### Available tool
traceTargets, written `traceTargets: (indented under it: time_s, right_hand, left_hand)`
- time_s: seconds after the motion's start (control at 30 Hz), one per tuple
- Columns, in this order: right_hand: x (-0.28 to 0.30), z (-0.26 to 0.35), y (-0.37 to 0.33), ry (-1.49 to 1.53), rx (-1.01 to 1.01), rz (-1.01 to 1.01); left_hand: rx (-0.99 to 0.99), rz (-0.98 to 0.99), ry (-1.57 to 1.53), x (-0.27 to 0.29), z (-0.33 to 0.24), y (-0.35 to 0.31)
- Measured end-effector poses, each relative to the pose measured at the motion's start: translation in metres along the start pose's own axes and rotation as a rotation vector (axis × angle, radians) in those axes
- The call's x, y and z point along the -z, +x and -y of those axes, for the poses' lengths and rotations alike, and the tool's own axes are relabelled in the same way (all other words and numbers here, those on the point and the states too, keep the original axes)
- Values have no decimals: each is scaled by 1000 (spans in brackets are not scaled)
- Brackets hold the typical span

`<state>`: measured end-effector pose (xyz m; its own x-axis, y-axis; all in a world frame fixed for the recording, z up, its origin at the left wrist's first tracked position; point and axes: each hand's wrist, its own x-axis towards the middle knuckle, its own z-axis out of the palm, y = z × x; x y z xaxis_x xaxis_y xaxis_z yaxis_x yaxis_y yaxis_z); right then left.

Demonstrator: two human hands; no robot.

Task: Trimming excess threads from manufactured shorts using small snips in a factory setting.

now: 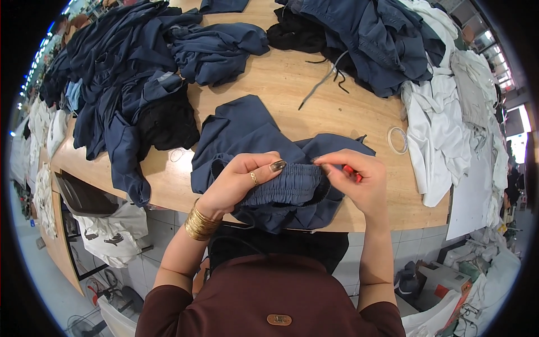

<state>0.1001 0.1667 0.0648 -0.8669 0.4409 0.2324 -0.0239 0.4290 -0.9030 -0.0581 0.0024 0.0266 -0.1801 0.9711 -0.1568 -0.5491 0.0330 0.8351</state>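
A navy pair of elastic-waist pants [241,126] lies spread on the wooden table in front of me, its gathered waistband [286,182] turned toward my body. My left hand [238,180] is closed on the waistband's left part, thumb on top. At the band's right end, my right hand [356,177] pinches the edge between thumb and fingertips. Tucked in that same hand is a small red-handled tool [352,173]; the fingers hide most of it, so its kind is unclear. Part of the pants hangs over the table's near edge.
Piles of navy garments [123,50] and black cloth [168,121] lie at the left, with another navy pile [376,39] at the far right. White garments [438,123] drape the right side. A tape roll [397,140] rests nearby. A grey drawstring [323,81] trails across the wooden table [348,123].
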Motion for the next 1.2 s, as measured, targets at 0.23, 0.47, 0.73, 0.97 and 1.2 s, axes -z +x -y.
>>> traceTargets:
  time_s: [0.23, 0.47, 0.73, 0.97, 1.2]
  right_hand:
    - [-2, -4, -1, -185, 169, -6]
    - [-5, -3, 0, -153, -4, -371]
    - [-16, 21, -6, -274, 221, -140]
    - [-20, 24, -6, -302, 144, -103]
    - [-18, 24, -6, -431, 228, -123]
  left_hand:
    - [2, 0, -55, 4, 4, -1]
    - [-14, -41, 28, -4, -1, -2]
    - [-213, -73, 532, -16, -8, -3]
    - [-246, -91, 647, -21, -10, -5]
    - [-268, -98, 689, -22, -9, -5]
